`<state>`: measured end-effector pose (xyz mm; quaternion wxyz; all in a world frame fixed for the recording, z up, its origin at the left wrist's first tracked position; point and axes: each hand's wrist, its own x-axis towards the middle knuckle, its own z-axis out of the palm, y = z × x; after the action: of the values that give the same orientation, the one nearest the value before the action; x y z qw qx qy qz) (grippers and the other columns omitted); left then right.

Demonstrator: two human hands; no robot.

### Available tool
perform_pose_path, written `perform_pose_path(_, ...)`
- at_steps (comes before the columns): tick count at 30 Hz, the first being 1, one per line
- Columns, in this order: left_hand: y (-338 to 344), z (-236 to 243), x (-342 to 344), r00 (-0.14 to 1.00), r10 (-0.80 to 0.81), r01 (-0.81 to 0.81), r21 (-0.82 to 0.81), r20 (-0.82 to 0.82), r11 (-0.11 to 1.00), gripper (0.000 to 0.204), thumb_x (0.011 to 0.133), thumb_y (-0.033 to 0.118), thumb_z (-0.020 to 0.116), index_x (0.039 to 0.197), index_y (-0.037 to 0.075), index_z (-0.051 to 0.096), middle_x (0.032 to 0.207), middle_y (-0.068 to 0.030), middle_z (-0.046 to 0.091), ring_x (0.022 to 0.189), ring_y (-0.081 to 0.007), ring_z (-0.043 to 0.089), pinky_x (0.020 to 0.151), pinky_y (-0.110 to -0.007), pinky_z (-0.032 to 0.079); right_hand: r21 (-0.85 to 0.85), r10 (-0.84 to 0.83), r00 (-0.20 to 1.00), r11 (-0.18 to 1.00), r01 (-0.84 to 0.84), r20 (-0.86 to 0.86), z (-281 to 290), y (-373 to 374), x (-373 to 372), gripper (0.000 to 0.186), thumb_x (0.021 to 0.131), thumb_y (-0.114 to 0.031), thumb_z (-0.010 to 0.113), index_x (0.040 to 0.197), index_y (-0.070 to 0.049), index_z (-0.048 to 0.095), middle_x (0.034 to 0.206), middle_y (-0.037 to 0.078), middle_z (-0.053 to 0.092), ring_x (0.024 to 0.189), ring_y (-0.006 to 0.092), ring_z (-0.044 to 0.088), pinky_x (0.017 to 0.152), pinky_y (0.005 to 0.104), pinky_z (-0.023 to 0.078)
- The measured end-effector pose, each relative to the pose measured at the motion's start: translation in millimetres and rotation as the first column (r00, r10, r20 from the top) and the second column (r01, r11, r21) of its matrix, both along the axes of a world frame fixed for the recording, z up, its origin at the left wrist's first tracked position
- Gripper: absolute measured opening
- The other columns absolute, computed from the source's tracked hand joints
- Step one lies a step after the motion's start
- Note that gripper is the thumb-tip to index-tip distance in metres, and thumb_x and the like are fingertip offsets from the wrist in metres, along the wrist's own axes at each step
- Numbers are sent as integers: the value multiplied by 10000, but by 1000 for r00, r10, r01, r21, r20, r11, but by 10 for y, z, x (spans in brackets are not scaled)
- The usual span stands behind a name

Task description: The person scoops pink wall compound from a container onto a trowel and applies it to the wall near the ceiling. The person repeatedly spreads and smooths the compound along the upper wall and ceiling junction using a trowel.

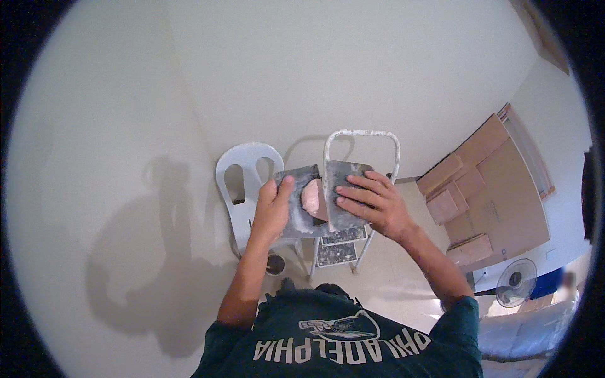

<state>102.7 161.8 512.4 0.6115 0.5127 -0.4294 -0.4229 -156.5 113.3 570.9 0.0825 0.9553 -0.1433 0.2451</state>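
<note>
My left hand (272, 209) grips a dark grey flat plate (297, 223) by its left side, with the thumb on top. A lump of pink putty-like paste (311, 198) lies on that plate. My right hand (377, 203) holds a second grey plate (340, 217), smeared with pale residue, its fingers spread over the upper face; the thumb is hidden. The inner edge of this second plate is beside the paste, where some pink shows along it.
Beyond my hands stand a white plastic chair (252, 152) and a white-framed step ladder (362, 133) against the pale wall (283, 75). A small dark-filled container (275, 264) sits on the floor. To the right are brown boards (498, 195) and a fan (517, 282).
</note>
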Motion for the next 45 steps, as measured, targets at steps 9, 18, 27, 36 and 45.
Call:
perform_pose_path(9, -51, -42, 98, 991, 48, -40, -70, 122, 997, 401, 1050, 334, 523, 903, -34, 576, 780, -43, 577, 767, -137, 475, 710, -354, 436, -1, -25, 996, 1000, 25, -83, -41, -41, -91, 537, 746, -149, 725, 1271, -240, 663, 1401, -61, 595, 1351, 203, 504, 1162, 487, 343)
perform_pose_path(18, -54, 72, 3, 979, -24, 33, -39, 202, 999, 367, 1057, 315, 517, 958, -22, 624, 787, -30, 590, 754, -115, 507, 691, -327, 452, 6, 6, 982, 1000, -5, -191, -95, -109, 72, 480, 774, -142, 676, 1248, -222, 679, 1379, -60, 613, 1352, 194, 506, 1174, 488, 315)
perform_pose_path(27, -130, -378, -179, 584, 104, -11, 120, -805, 993, 342, 1025, 316, 531, 1225, 47, 599, 1163, -112, 672, 1064, -272, 666, 928, -418, 545, 583, -420, 742, 811, 49, 522, -357, 375, 200, 583, 809, 117, 672, 1342, -115, 630, 1279, 121, 686, 1111, 224, 692, 916, 354, 559)
perform_pose_path(36, -125, -181, -475, 600, 67, -6, 80, -797, 997, 373, 1049, 322, 494, 1286, 36, 532, 1271, -137, 611, 1120, -293, 638, 960, -461, 538, 541, -372, 878, 825, 164, 301, -504, 88, 401, 619, 821, 80, 687, 1394, -126, 574, 1275, 100, 685, 1013, 160, 697, 809, 316, 577)
perform_pose_path(45, -29, -70, -244, 696, 360, -460, -1, -621, 888, 625, 1048, 513, 475, 1420, 12, 439, 1312, -102, 556, 1157, -213, 560, 1003, -391, 468, 900, -744, 567, 108, -421, 354, -471, 28, 184, 595, 866, -72, 761, 1383, -67, 466, 1002, 80, 708, 864, 155, 699, 643, 266, 568)
